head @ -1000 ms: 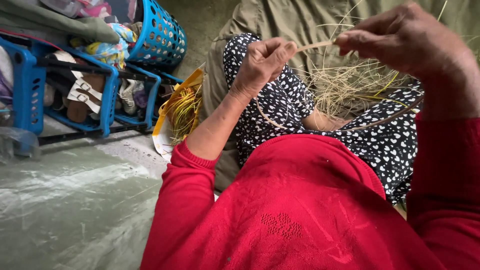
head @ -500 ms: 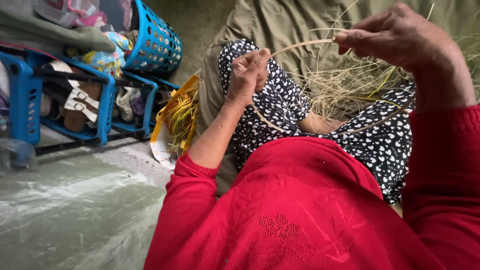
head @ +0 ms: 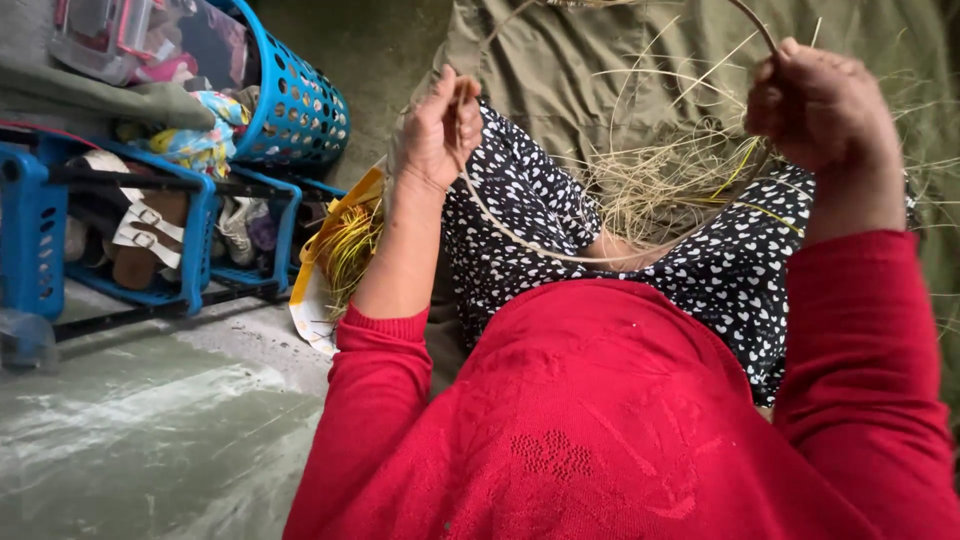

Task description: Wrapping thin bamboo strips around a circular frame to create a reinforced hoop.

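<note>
In the head view, the left hand [head: 440, 125] was raised in the upper middle of the frame, its fingers pressed together and curled around a thin pale cord [head: 520, 238] of twisted fibre. The cord ran down from that hand in a shallow loop across the lap, over a black skirt with white hearts [head: 520, 200], and passed toward the right of the frame. The right hand [head: 820, 105] was up in the upper right, closed into a loose fist; a strand of fibre [head: 757, 22] arched upward from its top, pinched between thumb and fingers, though the exact grip was hard to make out. Between the two hands, on the lap and on an olive-green cloth [head: 560, 50] behind it, lay a loose tangle of dry straw-like fibres [head: 670, 185], a few of them yellow-green. Red sweater sleeves [head: 860, 330] covered both forearms in the lower half of the frame. Just left of the left forearm sat a bag of yellow fibres [head: 345, 250] on the floor. In the upper left stood a blue plastic basket [head: 300, 115] tilted on its side and a blue rack [head: 40, 230] holding sandals [head: 140, 235].
</note>
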